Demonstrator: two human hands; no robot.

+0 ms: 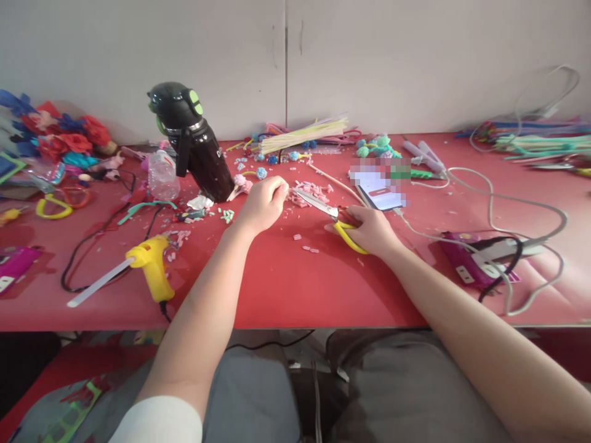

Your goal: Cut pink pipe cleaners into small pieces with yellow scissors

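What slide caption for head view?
Right hand holds scissors near the closed left hand, pink bits on the red table.

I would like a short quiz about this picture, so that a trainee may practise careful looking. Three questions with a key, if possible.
1. Which hand holds the scissors?
2. True or false: the glue gun is nearer to the camera than the bottle.
3. The small pieces heaped by the scissors are mostly: A) black, B) pink, C) blue.

Key:
1. The right hand.
2. True.
3. B.
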